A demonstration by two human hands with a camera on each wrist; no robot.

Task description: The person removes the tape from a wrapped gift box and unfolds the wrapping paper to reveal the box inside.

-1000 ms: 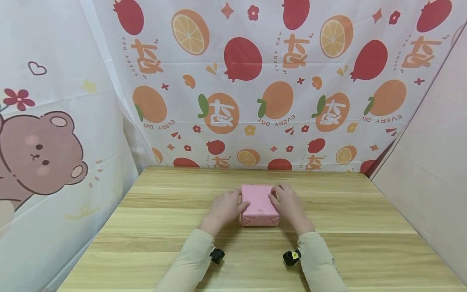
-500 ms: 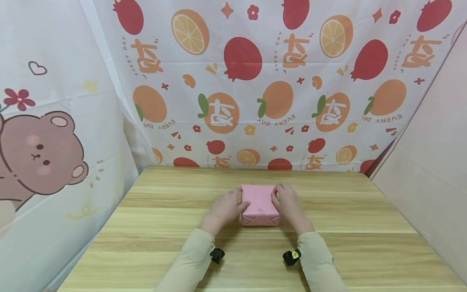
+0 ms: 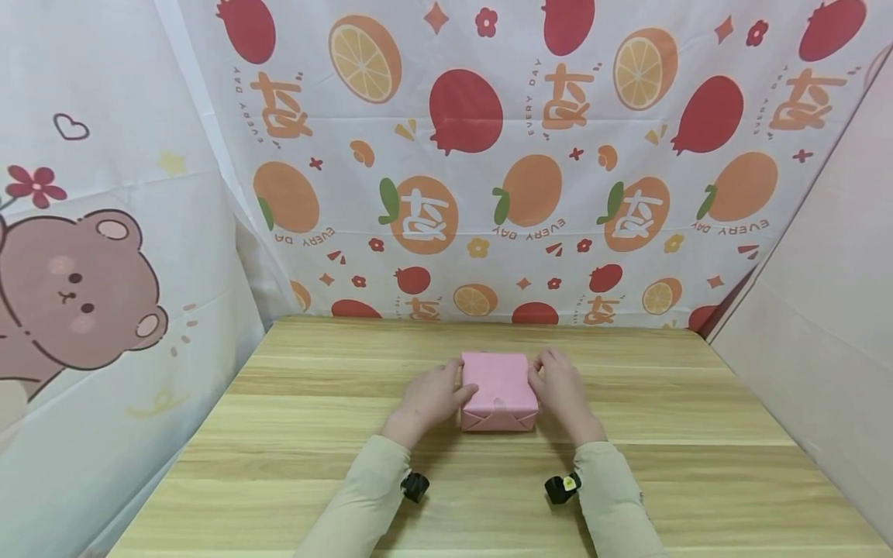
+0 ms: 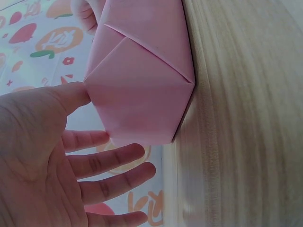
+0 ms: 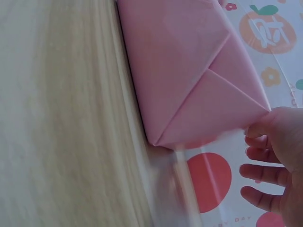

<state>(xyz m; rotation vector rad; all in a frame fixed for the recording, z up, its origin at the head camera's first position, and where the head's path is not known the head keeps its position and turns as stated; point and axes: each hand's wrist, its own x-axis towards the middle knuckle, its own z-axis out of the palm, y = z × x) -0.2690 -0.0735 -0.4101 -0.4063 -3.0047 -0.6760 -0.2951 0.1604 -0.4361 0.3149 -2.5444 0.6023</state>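
A pink paper-wrapped box (image 3: 494,380) lies on the wooden table, its folded front end towards me and a small piece of clear tape at the top front edge. My left hand (image 3: 434,395) is at its left side, thumb over the top edge. In the left wrist view the fingers of that left hand (image 4: 52,156) are spread and fairly straight, thumb and index at the box's edges. My right hand (image 3: 560,387) stands at the right side. The right wrist view shows its thumb (image 5: 259,126) right at the box's upper corner, the other fingers loosely bent beside it.
The wooden table (image 3: 314,465) reaches back to a fruit-print cloth (image 3: 335,186). A cloth with a bear print (image 3: 77,294) hangs on the left, a plain pale panel (image 3: 823,310) on the right. Each wrist carries a small black camera (image 3: 415,487).
My right hand has drawn back to the right from over the box's top to its right edge. The left hand and the box look almost the same.
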